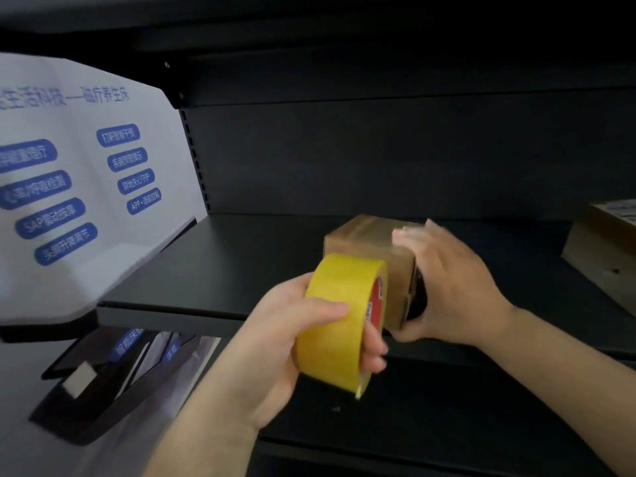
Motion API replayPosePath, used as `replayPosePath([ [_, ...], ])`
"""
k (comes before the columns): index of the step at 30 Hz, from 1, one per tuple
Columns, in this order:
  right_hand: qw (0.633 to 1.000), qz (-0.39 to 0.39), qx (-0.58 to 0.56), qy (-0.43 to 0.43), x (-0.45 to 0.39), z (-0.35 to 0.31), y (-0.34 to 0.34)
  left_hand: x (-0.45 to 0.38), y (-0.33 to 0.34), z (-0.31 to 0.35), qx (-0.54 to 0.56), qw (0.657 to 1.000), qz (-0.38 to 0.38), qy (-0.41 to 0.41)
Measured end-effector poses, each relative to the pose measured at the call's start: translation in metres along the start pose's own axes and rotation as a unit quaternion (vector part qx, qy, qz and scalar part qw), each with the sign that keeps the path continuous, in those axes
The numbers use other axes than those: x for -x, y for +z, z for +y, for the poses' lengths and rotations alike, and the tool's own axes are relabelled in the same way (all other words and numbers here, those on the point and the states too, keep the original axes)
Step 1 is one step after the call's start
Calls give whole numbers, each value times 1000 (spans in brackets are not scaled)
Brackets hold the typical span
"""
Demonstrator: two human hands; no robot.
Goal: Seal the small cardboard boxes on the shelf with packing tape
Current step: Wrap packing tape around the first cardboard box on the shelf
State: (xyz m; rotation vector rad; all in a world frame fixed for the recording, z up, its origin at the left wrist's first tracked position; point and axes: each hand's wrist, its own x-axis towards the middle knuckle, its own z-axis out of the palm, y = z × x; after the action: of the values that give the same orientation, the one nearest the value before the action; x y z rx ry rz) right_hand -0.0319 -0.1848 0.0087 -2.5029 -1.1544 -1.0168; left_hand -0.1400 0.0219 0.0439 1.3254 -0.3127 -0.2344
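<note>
left hand (292, 325): grips yellow tape roll (339, 321), thumb on top, fingers curled under, held just in front of the shelf edge
right hand (451, 287): wraps the right end of small box (366, 256), fingers over its top
small box: flaps closed, sits near the front of dark shelf (206, 270), contents hidden
second box (605, 249): far right on the same shelf
white sign (79, 173): left

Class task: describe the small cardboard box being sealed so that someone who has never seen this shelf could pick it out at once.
Start at the dark metal shelf. Near its front edge sits the small cardboard box, with the right hand on it and the yellow tape roll beside it. Unlike the cardboard at the far right, it is hand-held.
</note>
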Motion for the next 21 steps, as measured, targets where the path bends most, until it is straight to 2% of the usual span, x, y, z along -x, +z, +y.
replayPosePath([
  [3, 976, -19, -104, 191, -25, 10, -21, 2, -1, 12, -40, 999, -15, 15],
  [5, 960, -38, -142, 239, -36, 22, -26, 6, 1, 16, -27, 999, -5, 24],
  [9, 941, -41, -234, 242, -43, 25, -18, 7, 10, 11, -23, 999, 29, 25],
  [13, 903, -10, -344, 256, -40, 23, -7, 2, 14, 2, -7, 998, 62, 23],
  [21, 902, 61, -359, 231, -33, 18, 13, -3, 17, -15, -50, 995, 91, 14],
])
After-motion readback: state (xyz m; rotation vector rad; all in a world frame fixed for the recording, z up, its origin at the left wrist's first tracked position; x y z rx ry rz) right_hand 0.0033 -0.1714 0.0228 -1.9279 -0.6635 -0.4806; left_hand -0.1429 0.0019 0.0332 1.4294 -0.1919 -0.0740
